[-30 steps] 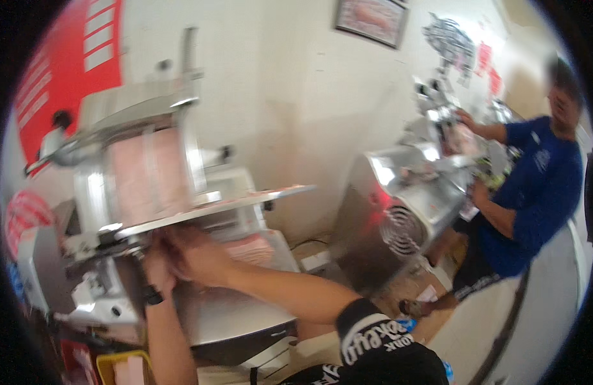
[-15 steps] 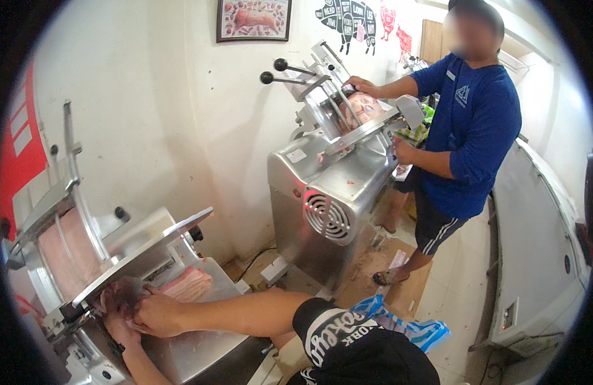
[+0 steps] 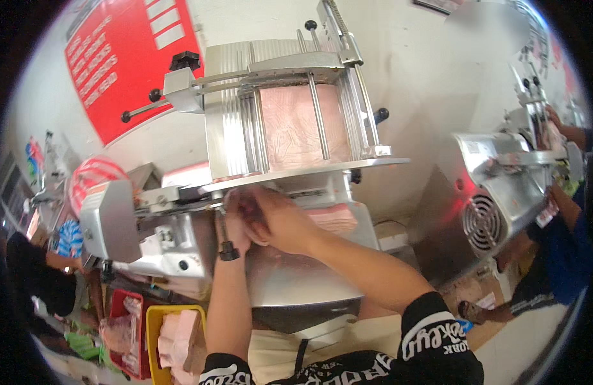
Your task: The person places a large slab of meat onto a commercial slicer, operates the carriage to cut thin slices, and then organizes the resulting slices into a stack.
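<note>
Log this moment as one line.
left hand, right hand: together, grip unclear | meat slab: on meat slicer carriage | meat slices: beside right hand

Bare L hand (image 3: pixel 237 226), blurred & partly hidden, is just L of bare R hand (image 3: pixel 283 221), which curls in twd it. Bare L forearm (image 3: pixel 231 301) runs nearly straight back from L hand; bare R forearm (image 3: pixel 367 263) slants back-right from R hand.
</note>
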`<state>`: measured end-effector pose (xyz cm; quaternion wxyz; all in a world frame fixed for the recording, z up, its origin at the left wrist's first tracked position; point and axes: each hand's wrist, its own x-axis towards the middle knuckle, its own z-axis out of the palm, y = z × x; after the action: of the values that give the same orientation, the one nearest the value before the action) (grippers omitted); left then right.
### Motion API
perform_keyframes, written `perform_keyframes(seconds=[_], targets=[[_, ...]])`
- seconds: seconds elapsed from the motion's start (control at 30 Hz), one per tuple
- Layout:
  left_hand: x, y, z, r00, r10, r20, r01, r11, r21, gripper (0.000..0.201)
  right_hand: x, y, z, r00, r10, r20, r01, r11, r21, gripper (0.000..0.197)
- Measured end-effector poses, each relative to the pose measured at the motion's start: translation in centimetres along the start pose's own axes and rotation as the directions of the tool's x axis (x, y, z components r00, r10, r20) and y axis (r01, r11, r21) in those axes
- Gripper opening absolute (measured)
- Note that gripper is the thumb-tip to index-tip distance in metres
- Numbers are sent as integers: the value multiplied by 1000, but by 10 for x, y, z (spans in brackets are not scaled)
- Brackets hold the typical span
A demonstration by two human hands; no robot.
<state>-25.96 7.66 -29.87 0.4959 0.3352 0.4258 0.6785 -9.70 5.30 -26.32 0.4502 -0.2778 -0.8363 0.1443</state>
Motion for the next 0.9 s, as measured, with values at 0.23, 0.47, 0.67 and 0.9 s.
perform_keyframes(seconds=[0.23, 0.47, 0.67, 0.9], targets=[[-23, 20, 26, 1000, 19, -4, -20, 990, -143, 27, -4, 4, 4, 999, 1, 37, 4, 991, -136, 63], [-2, -3, 13, 989, 33, 142, -1, 976, -218, 26, -11, 7, 6, 996, 4, 91, 13, 984, -179, 41], [0, 2, 11, 992, -128, -2, 127, 987, -98, 21, -16, 2, -7, 976, 1, 220, 87, 917, -388, 15], [49, -71, -23, 974, 221, -60, -168, 868, 468, 36, -14, -18, -14, 880, 85, 468, 97, 931, -351, 21]])
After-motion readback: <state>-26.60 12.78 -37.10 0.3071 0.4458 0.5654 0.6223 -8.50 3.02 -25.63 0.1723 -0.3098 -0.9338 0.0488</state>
